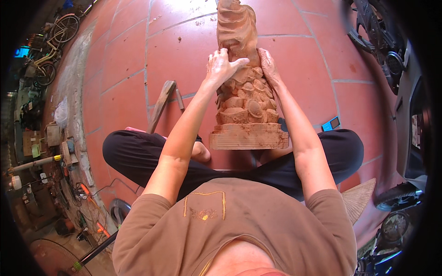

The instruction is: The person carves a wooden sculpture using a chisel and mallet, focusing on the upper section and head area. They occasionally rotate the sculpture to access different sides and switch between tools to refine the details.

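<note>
Between my folded legs is a carved wooden statue (247, 106), reddish brown. Its flat ridged base (248, 136) is nearest my body, and its top runs out of view at the upper edge. Flowing folds cover the far part; rounded, shell-like lumps are clustered over the near part. My left hand (222, 69) grips the left side at mid-height, thumb laid across the front. Against the right side presses my right hand (269, 69), closed along the edge with its fingers pointing away from me. I cannot tell whether the statue stands upright or leans.
Left of the statue, a wooden-handled tool (162, 103) rests on the red tiled floor (119, 69). A blue phone (330, 123) lies by my right knee. Motorbikes line the right side; bicycles (64, 28), cables and a fan (55, 257) crowd the left.
</note>
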Demonstrator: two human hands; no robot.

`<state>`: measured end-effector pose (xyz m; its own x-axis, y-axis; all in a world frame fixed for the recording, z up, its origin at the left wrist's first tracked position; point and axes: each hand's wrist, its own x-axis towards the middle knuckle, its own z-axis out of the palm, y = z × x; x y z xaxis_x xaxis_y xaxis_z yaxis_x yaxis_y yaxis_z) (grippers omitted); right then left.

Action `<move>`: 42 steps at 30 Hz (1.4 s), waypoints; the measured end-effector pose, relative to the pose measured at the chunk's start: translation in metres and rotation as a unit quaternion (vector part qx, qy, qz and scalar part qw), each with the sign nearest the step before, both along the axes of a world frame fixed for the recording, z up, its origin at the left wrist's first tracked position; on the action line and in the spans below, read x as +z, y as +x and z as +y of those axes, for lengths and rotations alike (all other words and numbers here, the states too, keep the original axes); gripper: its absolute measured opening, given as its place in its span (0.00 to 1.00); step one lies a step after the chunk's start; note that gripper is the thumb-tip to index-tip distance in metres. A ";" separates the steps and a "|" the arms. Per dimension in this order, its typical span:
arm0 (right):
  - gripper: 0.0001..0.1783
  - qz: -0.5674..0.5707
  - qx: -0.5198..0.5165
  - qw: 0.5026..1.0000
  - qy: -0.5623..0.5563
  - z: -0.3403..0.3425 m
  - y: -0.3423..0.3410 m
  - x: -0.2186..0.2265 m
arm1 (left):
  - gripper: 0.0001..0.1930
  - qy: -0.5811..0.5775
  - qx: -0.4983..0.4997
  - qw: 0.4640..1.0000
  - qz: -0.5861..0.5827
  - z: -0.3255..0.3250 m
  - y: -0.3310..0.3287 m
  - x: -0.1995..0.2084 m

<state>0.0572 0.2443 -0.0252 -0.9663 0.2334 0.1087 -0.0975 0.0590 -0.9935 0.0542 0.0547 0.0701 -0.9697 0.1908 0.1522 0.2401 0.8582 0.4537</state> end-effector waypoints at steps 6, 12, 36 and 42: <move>0.26 -0.030 0.035 0.995 -0.089 -0.005 0.003 0.011 | 0.26 0.088 0.009 0.996 -0.022 -0.008 -0.016 0.000; 0.25 -0.009 0.050 0.998 -0.027 0.003 -0.005 -0.006 | 0.13 0.386 0.078 0.909 -0.137 -0.042 -0.042 -0.046; 0.23 -0.048 0.040 0.987 -0.149 -0.004 0.004 0.005 | 0.14 0.230 0.003 0.973 -0.032 -0.057 -0.035 -0.043; 0.23 -0.041 0.045 0.993 -0.105 0.000 0.000 0.000 | 0.13 0.178 -0.094 0.963 0.179 -0.027 -0.017 -0.047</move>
